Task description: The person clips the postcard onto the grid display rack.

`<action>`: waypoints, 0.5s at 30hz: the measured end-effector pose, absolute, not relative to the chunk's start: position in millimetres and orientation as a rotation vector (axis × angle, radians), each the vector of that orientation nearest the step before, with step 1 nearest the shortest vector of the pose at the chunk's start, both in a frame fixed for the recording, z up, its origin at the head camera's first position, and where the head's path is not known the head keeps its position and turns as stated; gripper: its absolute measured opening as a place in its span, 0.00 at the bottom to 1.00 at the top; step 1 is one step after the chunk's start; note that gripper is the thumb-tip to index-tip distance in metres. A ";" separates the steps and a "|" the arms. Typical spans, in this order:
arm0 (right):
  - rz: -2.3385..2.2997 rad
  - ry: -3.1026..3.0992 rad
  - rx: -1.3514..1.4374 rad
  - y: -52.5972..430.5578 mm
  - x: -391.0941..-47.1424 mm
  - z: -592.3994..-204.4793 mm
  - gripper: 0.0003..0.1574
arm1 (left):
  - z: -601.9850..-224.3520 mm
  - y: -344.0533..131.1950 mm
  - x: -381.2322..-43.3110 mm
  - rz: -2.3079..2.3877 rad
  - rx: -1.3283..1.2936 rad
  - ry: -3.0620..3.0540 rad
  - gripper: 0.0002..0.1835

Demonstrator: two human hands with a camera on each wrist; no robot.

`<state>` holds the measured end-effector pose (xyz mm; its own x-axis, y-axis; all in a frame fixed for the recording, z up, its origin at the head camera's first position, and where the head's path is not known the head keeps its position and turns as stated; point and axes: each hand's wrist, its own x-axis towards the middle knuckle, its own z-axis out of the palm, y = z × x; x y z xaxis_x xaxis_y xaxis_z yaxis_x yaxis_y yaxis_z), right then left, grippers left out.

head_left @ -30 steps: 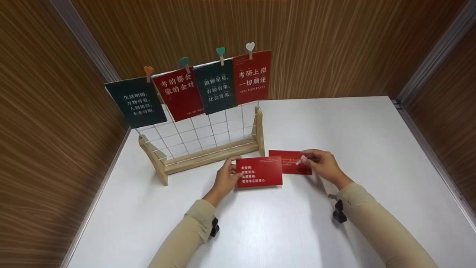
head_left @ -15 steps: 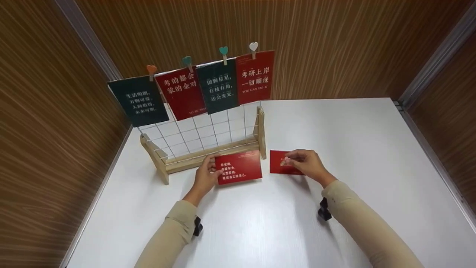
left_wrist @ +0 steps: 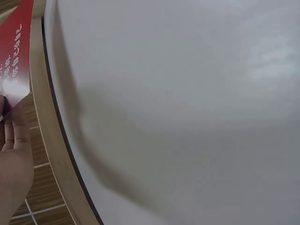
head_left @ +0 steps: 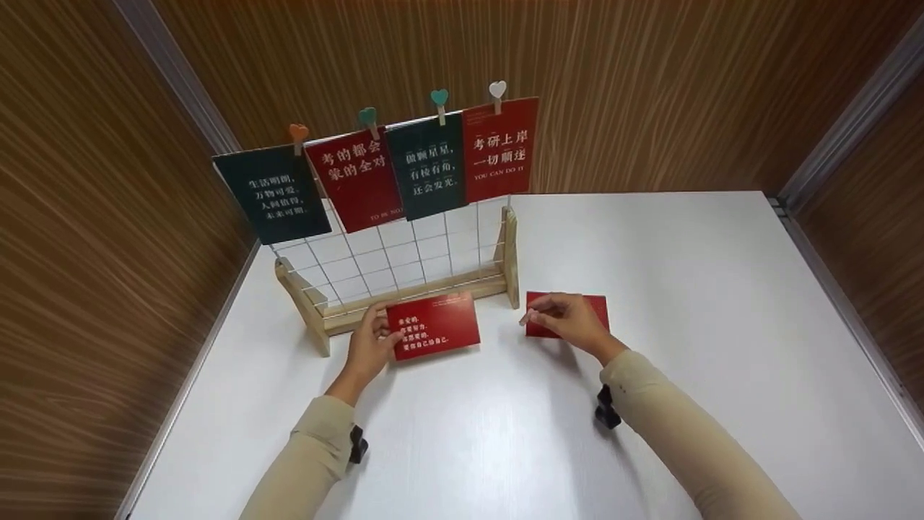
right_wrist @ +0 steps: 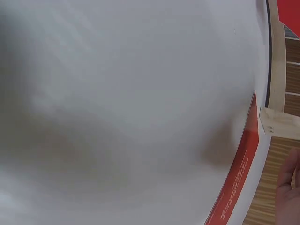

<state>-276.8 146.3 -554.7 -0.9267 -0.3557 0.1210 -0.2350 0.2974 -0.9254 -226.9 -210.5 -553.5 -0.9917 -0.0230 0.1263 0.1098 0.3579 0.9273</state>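
Observation:
My left hand pinches a red card by its left edge, with the thumb over the printed front. The card is held tilted just in front of the rack's base; part of it shows in the left wrist view. Between the thumb and fingers of my right hand is a small wooden clothespin with a pinkish head, mostly covered by the fingertips. A second red card lies flat on the table below that hand, partly hidden by it.
A wire grid rack with wooden feet stands behind my hands. Along its top hang two green cards and two red cards, among them a green card, under clothespins with heart-shaped heads. White table lies to the right; wood-grain walls enclose it.
Both hands have moved left: the left with its red card along the rack's base, the right with the clothespin across the lying card. More of that card's right end now shows.

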 end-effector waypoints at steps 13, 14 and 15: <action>-1.678 2.432 -0.634 111.4 -270.8 -545.2 0.12 | -540.6 -236.4 -218.5 -1.725 -0.045 -2.436 0.28; -1.672 2.440 -0.646 108.5 -271.0 -545.2 0.12 | -540.2 -238.3 -218.3 -1.725 -0.044 -2.432 0.28; -1.659 2.456 -0.652 105.3 -271.1 -544.5 0.11 | -539.9 -240.3 -218.2 -1.721 -0.039 -2.431 0.28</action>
<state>-271.1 105.3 -544.5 -0.9023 -0.4049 0.1478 -0.2881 0.3117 -0.9054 -218.2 -240.2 -539.9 -0.9864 -0.0726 0.1471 0.1147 0.3363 0.9347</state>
